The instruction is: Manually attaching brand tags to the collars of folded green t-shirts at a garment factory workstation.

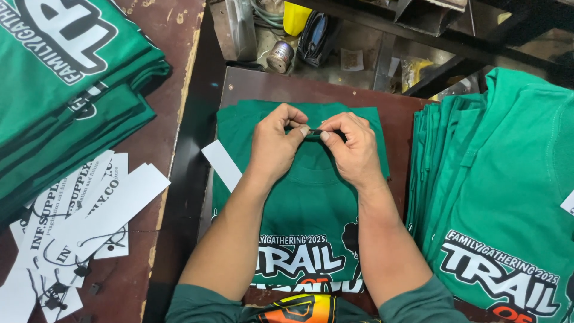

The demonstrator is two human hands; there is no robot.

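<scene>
A folded green T-shirt [311,197] with a white and black print lies on a dark brown board in front of me. My left hand [274,143] and my right hand [350,146] meet above its collar. Both pinch a small dark fastener [315,131] between thumb and fingertips. A white paper tag [221,164] sticks out from under the shirt's left edge, beside my left wrist.
A stack of folded green shirts [496,197] lies at the right, another pile [66,78] at the upper left. Several white printed tags with black strings [78,221] are spread at the lower left. A metal spool [280,55] and a yellow container [296,17] stand behind the board.
</scene>
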